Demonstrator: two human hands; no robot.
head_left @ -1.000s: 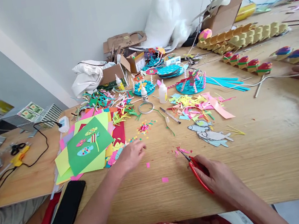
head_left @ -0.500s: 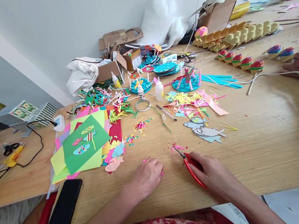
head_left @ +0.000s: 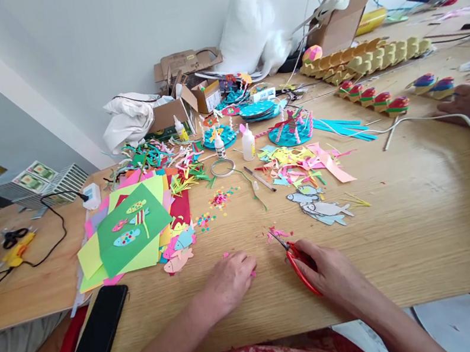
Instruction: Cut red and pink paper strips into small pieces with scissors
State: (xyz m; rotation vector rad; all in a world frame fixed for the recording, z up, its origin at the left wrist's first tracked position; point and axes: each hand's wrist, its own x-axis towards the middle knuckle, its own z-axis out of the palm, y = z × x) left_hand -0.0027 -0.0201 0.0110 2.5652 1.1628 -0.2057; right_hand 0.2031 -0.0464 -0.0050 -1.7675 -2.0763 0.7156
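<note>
My left hand (head_left: 233,279) rests on the wooden table with fingers curled around a small pink paper piece (head_left: 253,272) that peeks out at the fingertips. To its right, my right hand (head_left: 328,268) holds red-handled scissors (head_left: 299,267), their blades pointing up and left, closed or nearly so. Small pink paper scraps (head_left: 279,233) lie around the blade tips. Paper fish cutouts (head_left: 324,208) in grey and blue lie beyond my right hand. Pink and blue fish (head_left: 180,252) overlap colored sheets on the left, where a green sheet (head_left: 111,220) bears several decorated fish.
A black phone (head_left: 96,342) lies at the near left edge. Glue bottles (head_left: 248,143), a tape ring (head_left: 223,168), paper strips and egg cartons (head_left: 391,58) stand farther back. Another person's hand (head_left: 459,102) is at the right, beside painted carton pieces and a white cable.
The camera view has shifted slightly. Both my hands and the scissors look almost unchanged in their places on the table.
</note>
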